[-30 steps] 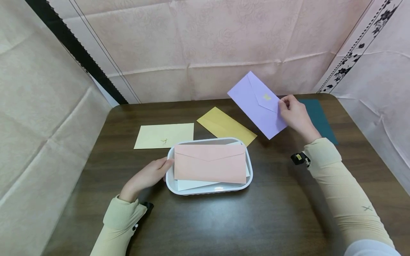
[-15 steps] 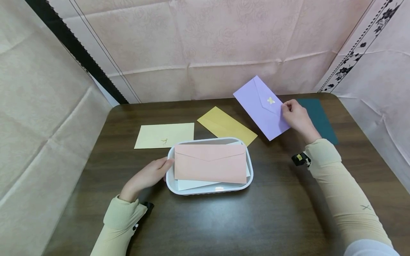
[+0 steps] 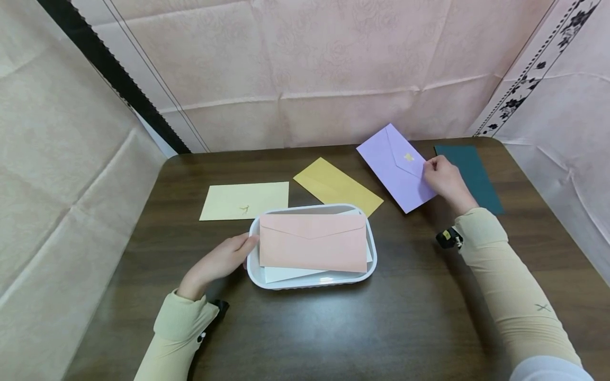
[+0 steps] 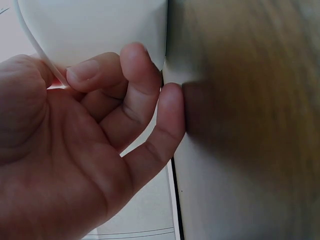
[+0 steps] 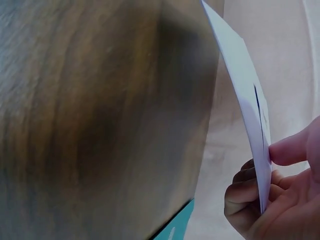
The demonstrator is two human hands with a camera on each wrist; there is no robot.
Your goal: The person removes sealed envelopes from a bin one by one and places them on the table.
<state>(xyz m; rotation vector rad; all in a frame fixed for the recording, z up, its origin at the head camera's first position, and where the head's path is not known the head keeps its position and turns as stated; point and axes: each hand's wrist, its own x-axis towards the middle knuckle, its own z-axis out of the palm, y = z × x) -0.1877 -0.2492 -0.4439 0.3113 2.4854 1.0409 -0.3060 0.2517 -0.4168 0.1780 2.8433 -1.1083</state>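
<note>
The right hand (image 3: 448, 182) pinches the right edge of a purple envelope (image 3: 393, 166) with a small yellow motif on its flap. In the right wrist view the thumb and curled fingers of the hand (image 5: 285, 190) clasp the envelope (image 5: 250, 105), raised off the table. The left hand (image 3: 221, 262) grips the left rim of a white tray (image 3: 312, 284); in the left wrist view its fingers (image 4: 135, 75) curl against the tray wall (image 4: 100, 30). A pink envelope (image 3: 312, 243) lies in the tray on top of white paper (image 3: 290, 274).
On the brown table (image 3: 314, 338), a cream envelope (image 3: 245, 201) lies behind the tray to the left, and a yellow envelope (image 3: 338, 185) directly behind it. A teal envelope (image 3: 472, 174) is at the back right. Pale cloth (image 3: 310, 69) hangs around the table's far side.
My right hand has moved slightly down and to the right, and the purple envelope has come lower with it. My left hand and the tray have stayed put.
</note>
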